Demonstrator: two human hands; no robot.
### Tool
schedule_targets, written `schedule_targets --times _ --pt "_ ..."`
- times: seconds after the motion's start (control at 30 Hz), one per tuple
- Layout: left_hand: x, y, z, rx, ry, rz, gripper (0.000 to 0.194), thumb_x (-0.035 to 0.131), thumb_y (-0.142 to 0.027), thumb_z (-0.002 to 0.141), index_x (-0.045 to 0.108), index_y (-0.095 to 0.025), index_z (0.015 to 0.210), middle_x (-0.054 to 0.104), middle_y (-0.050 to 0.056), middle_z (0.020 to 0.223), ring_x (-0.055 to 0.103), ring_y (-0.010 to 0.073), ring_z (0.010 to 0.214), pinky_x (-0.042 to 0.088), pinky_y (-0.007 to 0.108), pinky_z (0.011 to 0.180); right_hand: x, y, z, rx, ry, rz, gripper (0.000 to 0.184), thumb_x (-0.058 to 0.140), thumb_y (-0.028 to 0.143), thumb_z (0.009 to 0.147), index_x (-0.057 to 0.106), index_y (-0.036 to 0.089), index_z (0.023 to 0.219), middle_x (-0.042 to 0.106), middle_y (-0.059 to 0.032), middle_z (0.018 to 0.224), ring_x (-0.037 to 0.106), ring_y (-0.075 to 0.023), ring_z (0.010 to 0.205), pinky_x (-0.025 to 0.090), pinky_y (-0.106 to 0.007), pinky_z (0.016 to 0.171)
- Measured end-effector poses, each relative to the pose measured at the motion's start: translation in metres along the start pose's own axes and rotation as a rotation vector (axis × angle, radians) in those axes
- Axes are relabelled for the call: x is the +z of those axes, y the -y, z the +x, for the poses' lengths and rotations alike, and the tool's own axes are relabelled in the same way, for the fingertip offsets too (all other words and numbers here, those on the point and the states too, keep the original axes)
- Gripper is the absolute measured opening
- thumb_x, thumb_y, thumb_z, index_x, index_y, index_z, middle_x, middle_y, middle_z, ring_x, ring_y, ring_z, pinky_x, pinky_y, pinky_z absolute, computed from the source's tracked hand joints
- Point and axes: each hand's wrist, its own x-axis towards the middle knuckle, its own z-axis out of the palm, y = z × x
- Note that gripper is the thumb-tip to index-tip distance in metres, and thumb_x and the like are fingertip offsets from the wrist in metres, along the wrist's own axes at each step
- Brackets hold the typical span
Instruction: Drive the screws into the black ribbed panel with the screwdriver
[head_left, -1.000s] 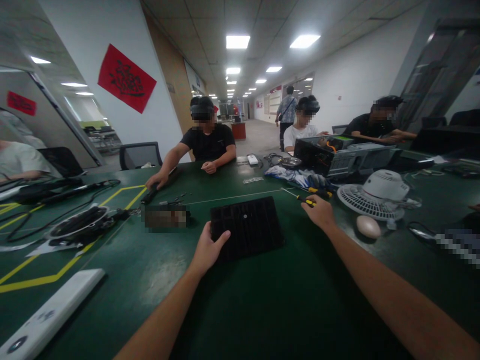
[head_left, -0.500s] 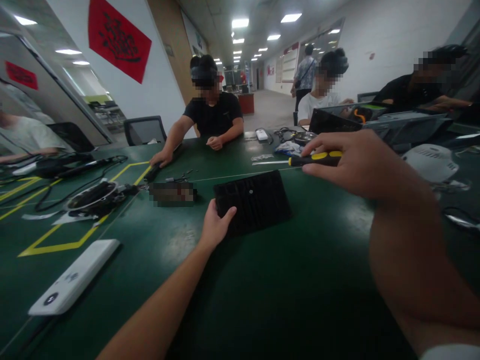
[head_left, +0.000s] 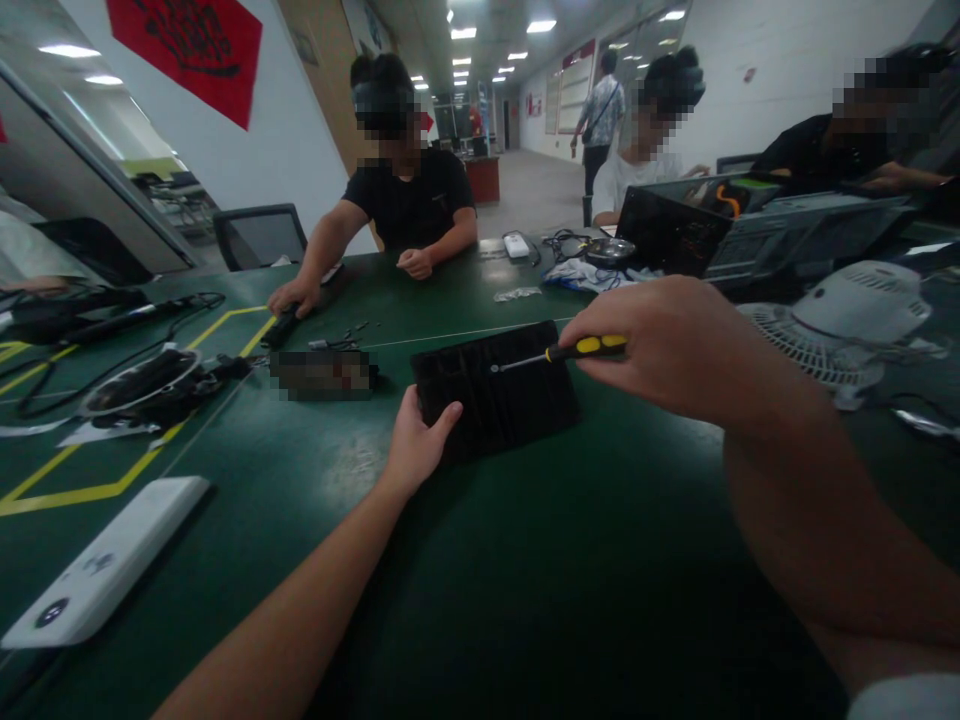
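Note:
An opened black wallet [head_left: 525,410] is tilted above the green table [head_left: 480,580]. My left hand [head_left: 420,435] grips its left edge, thumb on the inner face and fingers behind it. In my right hand [head_left: 645,335] is a screwdriver [head_left: 589,347] with a black and yellow handle. Its metal shaft points left across the wallet. The tip is at a small round silvery spot near the wallet's middle; whether it touches cannot be made out.
A white power strip [head_left: 112,560] lies at the near left. Behind it are a black cable bundle [head_left: 150,390] and a blurred-out object [head_left: 322,375]. A white fan [head_left: 840,320] and an opened metal case [head_left: 802,240] stand right. Across the table sits a co-worker [head_left: 412,200].
My right hand has moved left and brought the screwdriver from beyond the wallet's right side to over its middle. My left hand still grips the wallet. The view has shifted slightly.

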Motion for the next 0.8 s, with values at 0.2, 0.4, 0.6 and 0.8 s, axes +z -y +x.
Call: schedule_targets --times 0.2,0.4,0.6,0.8 --pt "-0.001 0.000 0.000 0.000 0.011 0.023 0.046 0.082 -0.040 0.086 0.060 -0.023 0.122 0.076 0.010 0.124 0.075 0.0308 0.120 0.059 0.056 0.112 0.007 0.002 0.006 -0.038 -0.065 -0.009 0.027 0.066 0.015 0.094 0.087 0.026 0.107 0.082 -0.0063 0.111 0.075 -0.0292 0.104 0.051 -0.041 0.084" --pt "0.000 0.000 -0.001 -0.002 0.020 0.005 0.047 0.081 -0.040 0.087 0.058 -0.023 0.124 0.075 0.012 0.128 0.073 0.0315 0.125 0.057 0.057 0.114 0.010 0.000 0.008 -0.048 -0.063 -0.046 0.030 0.065 0.015 0.094 0.088 0.029 0.106 0.081 -0.0057 0.112 0.073 -0.0270 0.101 0.048 -0.038 0.080" --pt "0.000 0.001 0.000 -0.003 0.025 0.009 0.049 0.081 -0.041 0.086 0.058 -0.023 0.125 0.076 0.011 0.127 0.074 0.0310 0.123 0.057 0.057 0.114 0.015 0.000 0.011 -0.059 -0.034 -0.075 0.031 0.064 0.016 0.094 0.088 0.029 0.109 0.081 -0.0068 0.116 0.073 -0.0302 0.103 0.048 -0.040 0.077" --pt "-0.001 0.001 0.000 -0.020 0.023 -0.011 0.049 0.082 -0.041 0.086 0.059 -0.023 0.124 0.076 0.011 0.127 0.074 0.0315 0.123 0.058 0.056 0.112 0.012 0.002 0.012 -0.040 -0.007 -0.089 0.032 0.064 0.017 0.095 0.089 0.031 0.110 0.080 -0.0062 0.118 0.073 -0.0310 0.102 0.046 -0.041 0.075"
